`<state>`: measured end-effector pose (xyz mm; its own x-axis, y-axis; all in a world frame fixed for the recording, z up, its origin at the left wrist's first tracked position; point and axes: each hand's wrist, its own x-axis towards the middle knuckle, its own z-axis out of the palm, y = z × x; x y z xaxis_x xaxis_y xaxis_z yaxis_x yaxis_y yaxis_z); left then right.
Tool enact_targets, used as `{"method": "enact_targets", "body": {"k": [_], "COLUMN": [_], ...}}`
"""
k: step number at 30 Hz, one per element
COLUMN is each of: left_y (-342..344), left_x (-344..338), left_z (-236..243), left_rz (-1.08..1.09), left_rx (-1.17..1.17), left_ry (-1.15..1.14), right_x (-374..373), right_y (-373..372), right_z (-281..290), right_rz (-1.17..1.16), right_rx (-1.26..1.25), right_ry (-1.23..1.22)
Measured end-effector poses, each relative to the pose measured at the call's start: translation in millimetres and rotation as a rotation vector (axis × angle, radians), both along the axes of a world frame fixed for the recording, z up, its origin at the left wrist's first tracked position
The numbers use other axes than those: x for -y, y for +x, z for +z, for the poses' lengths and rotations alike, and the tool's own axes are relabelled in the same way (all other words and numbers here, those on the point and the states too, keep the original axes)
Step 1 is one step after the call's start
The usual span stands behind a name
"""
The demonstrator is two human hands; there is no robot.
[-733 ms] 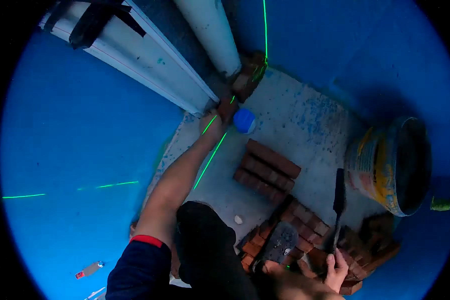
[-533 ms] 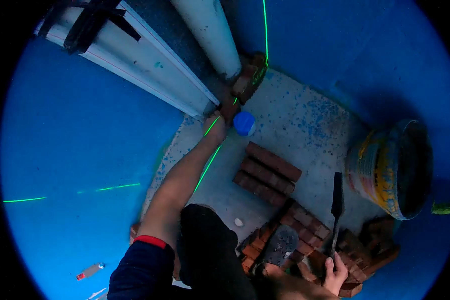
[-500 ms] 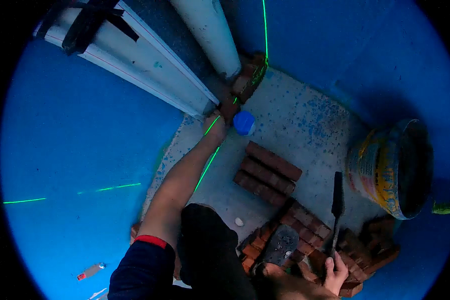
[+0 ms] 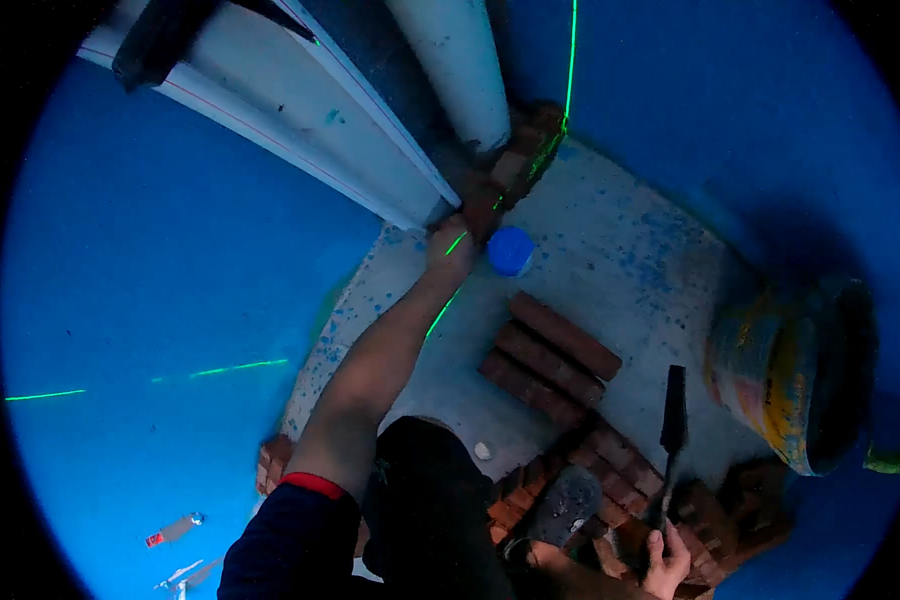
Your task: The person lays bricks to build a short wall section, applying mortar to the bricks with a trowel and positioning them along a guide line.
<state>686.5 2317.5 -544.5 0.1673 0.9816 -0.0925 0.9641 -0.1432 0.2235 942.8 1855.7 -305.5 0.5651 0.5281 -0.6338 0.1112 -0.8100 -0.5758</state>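
My left hand [image 4: 450, 247] reaches out to the foot of a white boxed-in panel [image 4: 300, 115], against a reddish-brown brick [image 4: 482, 208] of a low brick row. Its fingers are turned away and hidden, so their grip is not visible. At the lower right, my right hand [image 4: 667, 563] is closed on the handle of a narrow, dark-bladed trowel [image 4: 675, 408], its blade pointing away from me. A blue round lid or cup [image 4: 511, 251] is on the floor just right of my left hand.
Several loose bricks [image 4: 550, 350] lie mid-floor, with more stacked [image 4: 725, 530] near my right hand. A stained bucket [image 4: 770, 375] lies tipped at the right. A pale pipe [image 4: 460, 70] rises behind the brick row. Green laser lines cross the blue walls [image 4: 170, 250] and my arm.
My view has shifted a little, so most of the scene appears further right. My left hand stays at the brick by the panel's foot, and my right hand still holds the trowel.
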Motion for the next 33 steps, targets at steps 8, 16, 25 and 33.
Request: {"method": "enact_targets", "body": {"k": [8, 16, 25, 33], "left_y": [-18.5, -43.3, -76.8, -106.4], "left_x": [-9.8, 31.3, 14.1, -17.6], "left_z": [-23.5, 74.0, 132.5, 55.2], "left_rz": [-0.048, -0.335, -0.320, -0.259], "left_rx": [0.015, 0.298, -0.254, -0.319], "left_ry": [0.079, 0.393, -0.314, -0.423], "right_x": [-36.3, -50.9, -107.5, -156.9], "right_y": [-22.0, 1.2, -23.0, -52.3], "right_z": [-1.7, -10.4, -6.8, -47.2], "right_rz": [-0.008, 0.407, 1.060, 1.028], "right_rx": [0.064, -0.097, 0.178, -0.017], "right_ry": [-0.064, 0.058, 0.202, 0.248]}}
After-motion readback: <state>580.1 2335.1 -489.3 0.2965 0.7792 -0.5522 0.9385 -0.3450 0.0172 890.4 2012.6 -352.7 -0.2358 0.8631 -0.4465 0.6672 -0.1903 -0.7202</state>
